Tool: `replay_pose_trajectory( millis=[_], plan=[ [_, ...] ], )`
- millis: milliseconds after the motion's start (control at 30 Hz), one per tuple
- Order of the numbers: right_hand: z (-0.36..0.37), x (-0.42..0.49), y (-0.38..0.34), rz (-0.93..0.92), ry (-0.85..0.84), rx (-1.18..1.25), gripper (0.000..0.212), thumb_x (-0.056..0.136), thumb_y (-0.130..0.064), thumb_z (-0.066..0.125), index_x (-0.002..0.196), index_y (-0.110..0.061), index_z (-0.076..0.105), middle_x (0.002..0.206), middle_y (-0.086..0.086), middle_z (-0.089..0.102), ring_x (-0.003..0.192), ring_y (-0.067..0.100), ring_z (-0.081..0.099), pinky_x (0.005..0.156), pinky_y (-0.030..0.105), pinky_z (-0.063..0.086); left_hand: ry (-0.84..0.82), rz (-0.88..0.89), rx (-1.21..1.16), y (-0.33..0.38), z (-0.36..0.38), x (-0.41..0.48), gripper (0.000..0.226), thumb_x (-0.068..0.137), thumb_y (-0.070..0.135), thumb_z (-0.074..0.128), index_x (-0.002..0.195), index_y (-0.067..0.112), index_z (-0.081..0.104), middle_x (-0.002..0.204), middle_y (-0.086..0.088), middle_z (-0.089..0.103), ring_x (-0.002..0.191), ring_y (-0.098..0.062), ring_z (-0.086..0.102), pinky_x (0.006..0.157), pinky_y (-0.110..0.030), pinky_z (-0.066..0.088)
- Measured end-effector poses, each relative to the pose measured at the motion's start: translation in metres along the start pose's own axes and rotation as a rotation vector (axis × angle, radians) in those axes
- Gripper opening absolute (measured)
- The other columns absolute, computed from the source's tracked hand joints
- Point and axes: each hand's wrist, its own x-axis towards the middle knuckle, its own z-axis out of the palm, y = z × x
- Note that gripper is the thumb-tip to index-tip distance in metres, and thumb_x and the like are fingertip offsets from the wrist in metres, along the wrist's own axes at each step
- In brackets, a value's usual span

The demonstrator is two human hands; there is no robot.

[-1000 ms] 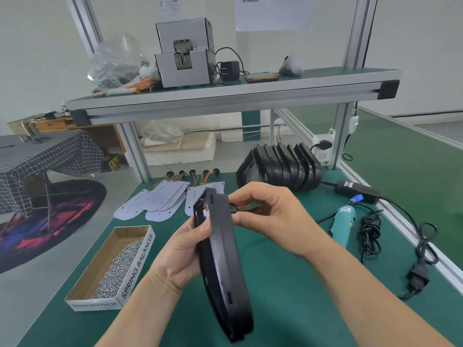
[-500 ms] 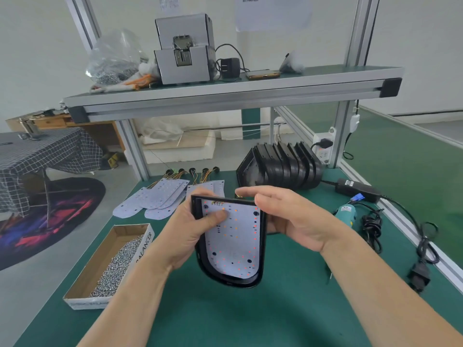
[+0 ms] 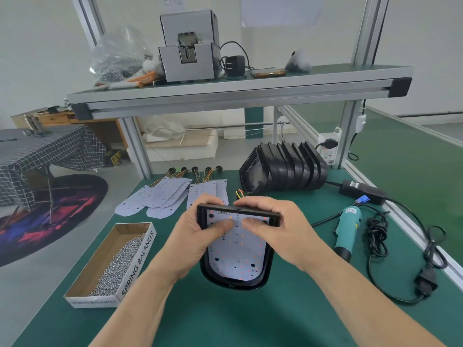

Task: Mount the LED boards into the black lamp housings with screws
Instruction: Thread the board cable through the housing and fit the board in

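A black lamp housing (image 3: 233, 281) faces up over the green mat, with a white LED board (image 3: 238, 256) lying inside it. My left hand (image 3: 198, 236) grips the housing's left top corner, thumb pressing on the board. My right hand (image 3: 273, 231) grips the right top corner, thumb also on the board. The board's coloured wires (image 3: 239, 194) stick out behind the housing. Several more LED boards (image 3: 160, 196) lie fanned out at the back left. A row of empty black housings (image 3: 285, 169) stands at the back right.
A cardboard box of screws (image 3: 112, 264) sits at the left. A teal electric screwdriver (image 3: 347, 229) lies at the right with its coiled cable (image 3: 375, 236) and power adapter (image 3: 360, 191). An aluminium shelf (image 3: 238, 93) with a screw feeder (image 3: 188, 58) spans overhead.
The housing went from edge-on to face-up and was lowered toward the mat. My right hand let go of the wires and took the right top corner, and both thumbs now press the board.
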Motion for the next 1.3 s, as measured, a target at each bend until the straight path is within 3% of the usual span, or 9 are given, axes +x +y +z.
replay_pose_trajectory(
  millis=[133,300,467,600,767,933,1100,1167,1300],
  plan=[
    [-0.008,0.002,0.0,0.105,-0.1,0.043,0.039,0.093,-0.019,0.072,0.127,-0.037,0.067,0.112,-0.023,0.071,0.105,-0.007,0.063,0.093,0.011,0.047,0.018,0.003,0.031,-0.003,0.0,0.0,0.023,0.076,0.033,0.079,0.093,0.029,0.064,0.081,0.002,0.063,0.079,-0.014,0.06,0.076,-0.023,0.051],
    [-0.004,0.004,0.004,0.111,-0.036,0.062,0.024,0.094,-0.011,0.07,0.109,-0.029,0.075,0.101,-0.005,0.076,0.097,0.017,0.07,0.089,0.027,0.052,0.017,-0.067,-0.048,-0.009,0.006,0.0,0.024,0.073,0.032,0.08,0.092,0.03,0.065,0.083,0.001,0.065,0.08,-0.014,0.063,0.076,-0.025,0.054],
    [-0.003,0.012,0.017,0.239,0.002,0.176,0.025,0.09,-0.007,0.073,0.107,-0.025,0.076,0.101,-0.003,0.078,0.093,0.009,0.07,0.084,0.021,0.054,0.074,-0.18,-0.131,-0.018,0.014,0.007,0.028,0.079,0.016,0.079,0.103,0.016,0.065,0.104,-0.018,0.073,0.093,-0.026,0.07,0.087,-0.043,0.058],
    [0.002,0.015,0.034,0.422,0.068,0.346,0.037,0.089,-0.01,0.075,0.124,-0.01,0.062,0.117,0.008,0.073,0.108,0.02,0.07,0.092,0.029,0.056,0.178,-0.335,-0.239,-0.023,0.019,0.016,0.028,0.089,0.002,0.072,0.115,0.01,0.062,0.105,-0.011,0.077,0.094,-0.029,0.075,0.074,-0.035,0.062],
    [0.015,-0.01,0.06,0.453,0.1,-0.146,0.025,0.092,-0.034,0.069,0.104,-0.014,0.064,0.105,0.004,0.071,0.101,0.025,0.066,0.092,0.043,0.053,0.303,-0.466,-0.252,-0.032,0.021,0.02,0.027,0.088,0.0,0.073,0.11,0.011,0.063,0.095,-0.005,0.079,0.082,-0.021,0.076,0.064,-0.032,0.061],
    [0.031,-0.03,0.081,0.451,0.179,-0.023,0.01,0.092,-0.021,0.071,0.099,-0.016,0.066,0.1,0.003,0.073,0.097,0.028,0.068,0.089,0.049,0.055,0.328,-0.561,-0.201,-0.047,0.028,0.009,0.029,0.088,0.001,0.073,0.114,0.006,0.063,0.104,-0.009,0.077,0.083,-0.019,0.074,0.07,-0.031,0.061],
    [0.041,-0.038,0.105,0.519,0.254,0.101,0.007,0.093,-0.011,0.069,0.099,-0.014,0.068,0.1,0.004,0.074,0.096,0.028,0.07,0.09,0.05,0.056,0.177,-0.675,0.249,-0.055,0.011,0.003,0.035,0.095,0.027,0.064,0.117,-0.001,0.062,0.11,-0.013,0.072,0.089,-0.023,0.064,0.091,-0.039,0.054],
    [0.042,-0.038,0.11,0.528,0.282,0.114,0.005,0.093,-0.009,0.069,0.096,-0.012,0.067,0.099,0.009,0.074,0.094,0.032,0.07,0.087,0.048,0.057,0.326,-0.611,0.445,-0.053,-0.016,0.004,0.036,0.097,0.032,0.055,0.106,-0.001,0.065,0.099,-0.017,0.071,0.079,-0.022,0.057,0.083,-0.044,0.057],
    [0.044,-0.036,0.112,0.518,0.302,0.06,0.007,0.091,-0.013,0.071,0.092,-0.017,0.066,0.094,0.005,0.073,0.09,0.029,0.069,0.084,0.047,0.056,0.686,-0.531,0.834,-0.042,-0.097,-0.002,0.024,0.093,0.007,0.05,0.083,0.014,0.071,0.09,-0.004,0.07,0.08,-0.023,0.06,0.07,-0.037,0.051]
  ],
)
